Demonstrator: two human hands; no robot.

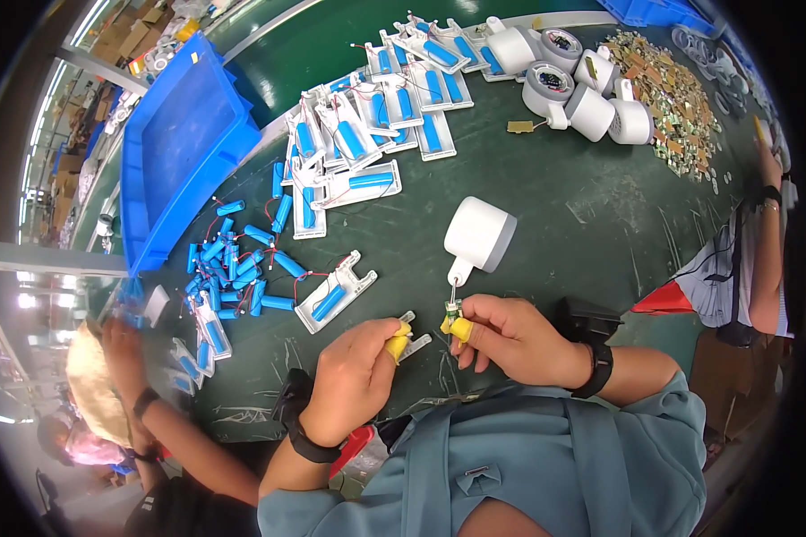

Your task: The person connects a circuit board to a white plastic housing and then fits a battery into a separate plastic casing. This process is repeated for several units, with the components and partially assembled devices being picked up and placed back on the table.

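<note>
Green circuit board, small, is btwn thumb & finger of my right hand; that grip is a narrow pinch, yellow finger covers on the tips. Board sits just off the fingertips, long axis running roughly away from me. Thin wires go from it up to the neck of the white cup, which lies on its side on the table, straight ahead of the board, neck toward me, grey rim off to the R.

My left hand is closed round a white case; only its 2 prongs show, pointing R, toward the board. Can't tell what's in the covered part. Case & board are near but apart, w/ the right hand obv. nearer the cup. I'd say that short L–R gap is what counts: prongs vs. board, approx. level, w/ the wires as leash.
</note>
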